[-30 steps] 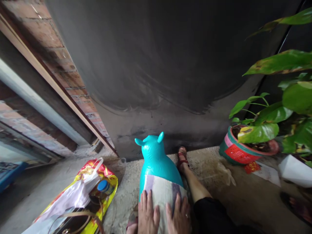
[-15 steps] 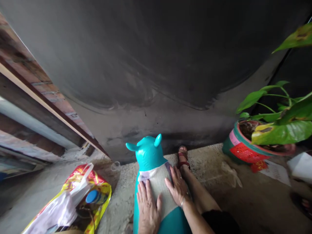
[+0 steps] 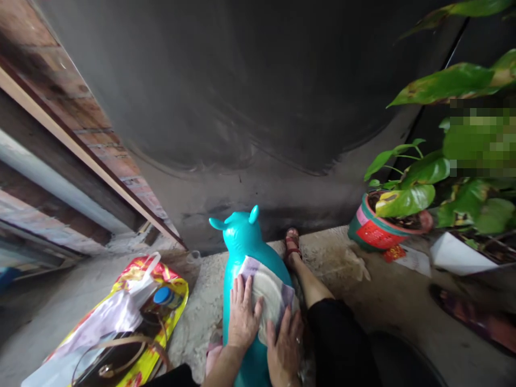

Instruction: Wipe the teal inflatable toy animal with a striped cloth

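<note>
A shiny turquoise inflatable animal (image 3: pixel 242 236) with two small ears stands between my legs in the lower middle. Over its back lies a pale cloth (image 3: pixel 268 287) with purple-tinted edges, wrinkled in curved folds. My left hand (image 3: pixel 245 312) rests flat on the cloth's left side, fingers stretched forward. Lower and to the right, my right hand (image 3: pixel 285 341) presses on the cloth's near right part with its fingers spread. Both hands touch the cloth without gripping it. The underside of the cloth is hidden.
A dark panel (image 3: pixel 250 107) rises in front. On the left is a red-yellow bag (image 3: pixel 177 301) with a blue-capped bottle (image 3: pixel 163 295). At right stand a potted plant (image 3: pixel 371 226) and a white planter (image 3: pixel 459 255). Another person's foot (image 3: pixel 495 325) shows at far right.
The cloth has slid back from the animal's neck and turned askew. My right hand has moved nearer to me, below the left one. The view has shifted slightly right.
</note>
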`<act>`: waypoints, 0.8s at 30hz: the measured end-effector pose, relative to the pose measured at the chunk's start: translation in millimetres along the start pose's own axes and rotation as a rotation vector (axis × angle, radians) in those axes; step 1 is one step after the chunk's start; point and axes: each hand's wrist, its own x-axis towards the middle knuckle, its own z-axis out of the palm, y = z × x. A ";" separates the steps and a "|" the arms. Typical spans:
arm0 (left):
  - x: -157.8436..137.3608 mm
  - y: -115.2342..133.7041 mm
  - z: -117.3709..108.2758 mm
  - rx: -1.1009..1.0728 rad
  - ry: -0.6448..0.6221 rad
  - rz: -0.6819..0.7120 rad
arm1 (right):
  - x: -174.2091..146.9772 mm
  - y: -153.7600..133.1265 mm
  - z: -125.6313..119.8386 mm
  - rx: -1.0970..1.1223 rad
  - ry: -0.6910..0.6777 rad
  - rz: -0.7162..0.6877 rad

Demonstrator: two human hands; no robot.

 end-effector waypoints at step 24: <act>-37.6 6.1 -3.4 0.126 0.022 0.097 | 118.3 -0.6 -15.9 0.132 -0.081 -0.294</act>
